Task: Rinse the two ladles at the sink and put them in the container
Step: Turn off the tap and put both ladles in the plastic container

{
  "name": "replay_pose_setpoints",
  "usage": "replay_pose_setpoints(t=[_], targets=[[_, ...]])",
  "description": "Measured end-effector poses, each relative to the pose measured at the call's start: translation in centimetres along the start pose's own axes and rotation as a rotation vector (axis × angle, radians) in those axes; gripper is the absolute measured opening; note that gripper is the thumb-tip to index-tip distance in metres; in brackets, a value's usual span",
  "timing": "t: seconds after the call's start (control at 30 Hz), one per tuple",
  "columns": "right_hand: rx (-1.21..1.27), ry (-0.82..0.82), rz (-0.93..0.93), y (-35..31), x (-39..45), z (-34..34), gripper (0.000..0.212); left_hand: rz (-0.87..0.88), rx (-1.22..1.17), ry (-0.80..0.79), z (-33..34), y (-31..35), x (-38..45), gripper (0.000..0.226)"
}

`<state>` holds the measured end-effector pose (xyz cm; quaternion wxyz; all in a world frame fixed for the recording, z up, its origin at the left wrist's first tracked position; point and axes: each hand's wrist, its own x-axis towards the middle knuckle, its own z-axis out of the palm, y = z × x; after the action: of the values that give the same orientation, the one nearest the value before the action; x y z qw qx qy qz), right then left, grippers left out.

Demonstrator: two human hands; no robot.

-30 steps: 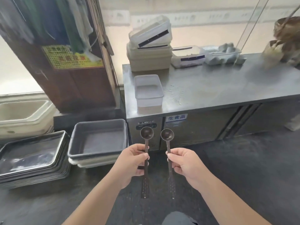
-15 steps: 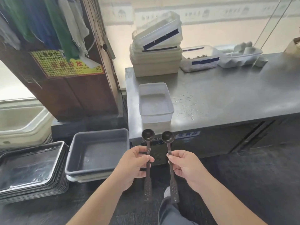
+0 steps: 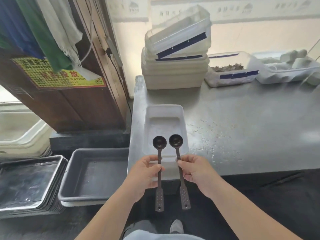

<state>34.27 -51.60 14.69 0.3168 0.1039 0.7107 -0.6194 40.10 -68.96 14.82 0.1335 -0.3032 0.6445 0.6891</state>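
Two dark brown ladles stand side by side, bowls up. My left hand [image 3: 144, 174] grips the handle of the left ladle [image 3: 159, 142]. The right ladle [image 3: 176, 140] is gripped the same way by my right hand [image 3: 195, 172]. Both bowls hover over the near end of a white rectangular plastic container [image 3: 182, 118], which sits empty at the left front corner of the steel counter [image 3: 242, 135]. No sink is clearly in view.
Stacked white tubs [image 3: 174, 73] and clear boxes [image 3: 230, 70] line the counter's back. A grey bin [image 3: 93, 174] and a stack of metal trays [image 3: 29, 184] lie on the dark floor at left. A wooden cabinet [image 3: 83, 104] with hanging cloths stands behind them.
I have stepped closer to the counter; the two ladles, held the same way, now hover over the white container instead of in front of the counter's face.
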Motion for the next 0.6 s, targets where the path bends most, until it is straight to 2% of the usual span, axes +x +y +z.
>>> replay_pose_setpoints(t=[0.2, 0.37, 0.6], targets=[[0.068, 0.003, 0.002, -2.0, 4.4, 0.0, 0.007, 0.002, -0.03, -0.035, -0.1, 2.8, 4.5, 0.019], [0.058, 0.075, 0.032, -4.5, 8.1, 0.4, 0.007, 0.0, 0.025, -0.074, -1.0, 5.2, 9.6, 0.02], [0.065, 0.16, 0.091, -6.5, 15.2, 1.6, 0.016, -0.034, -0.03, -0.095, -1.3, 7.0, 17.3, 0.019]])
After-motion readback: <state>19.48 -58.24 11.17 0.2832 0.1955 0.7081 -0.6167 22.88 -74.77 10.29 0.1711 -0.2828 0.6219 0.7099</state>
